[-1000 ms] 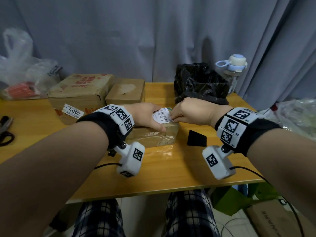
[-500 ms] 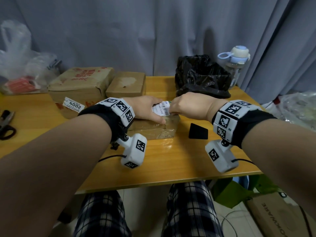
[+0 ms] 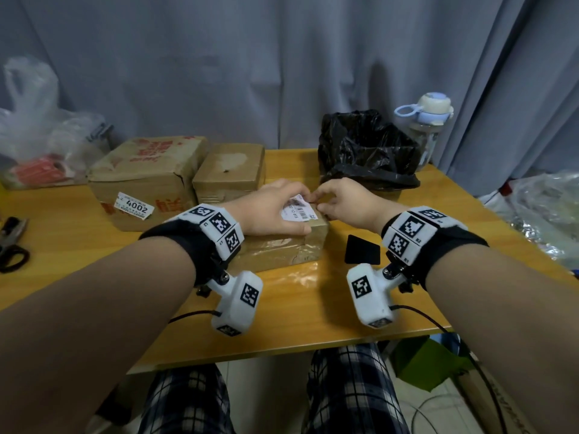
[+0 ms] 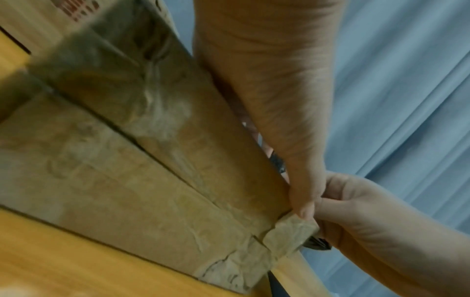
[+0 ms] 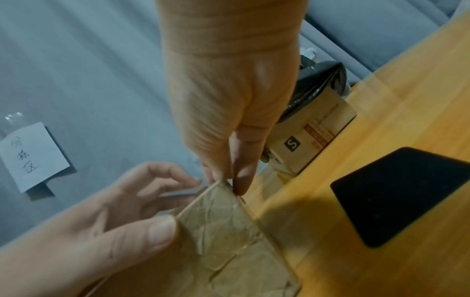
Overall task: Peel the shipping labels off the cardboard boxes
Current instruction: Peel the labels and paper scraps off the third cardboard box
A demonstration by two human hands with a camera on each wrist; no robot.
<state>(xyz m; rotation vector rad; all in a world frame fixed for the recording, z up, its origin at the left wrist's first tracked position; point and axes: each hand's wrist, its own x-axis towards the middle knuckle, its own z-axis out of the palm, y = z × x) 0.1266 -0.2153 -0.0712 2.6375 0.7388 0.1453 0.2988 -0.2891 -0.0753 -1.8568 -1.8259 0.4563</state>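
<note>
A small flat cardboard box (image 3: 282, 250) wrapped in clear tape lies mid-table, with a white barcode label (image 3: 299, 211) on its top. My left hand (image 3: 269, 211) grips the box, thumb along the near top edge and fingers spread over the label's left part. My right hand (image 3: 341, 202) pinches the label's far right corner with thumb and forefinger. The left wrist view has the box side (image 4: 178, 180), the left hand (image 4: 302, 203) and the right hand (image 4: 368, 221) at its corner. In the right wrist view the right hand (image 5: 223, 178) meets the box corner (image 5: 229, 231).
A large box (image 3: 147, 173) with a "4002" label (image 3: 134, 209) and a medium box (image 3: 228, 170) stand behind. A black bag (image 3: 366, 148) and water bottle (image 3: 429, 126) sit at the back right. A black square (image 3: 362, 253) lies right of the box, scissors (image 3: 12, 245) far left.
My right hand's fingertips have shifted to the label's far right corner, and the label lies flatter on the box. The left hand stays on the box.
</note>
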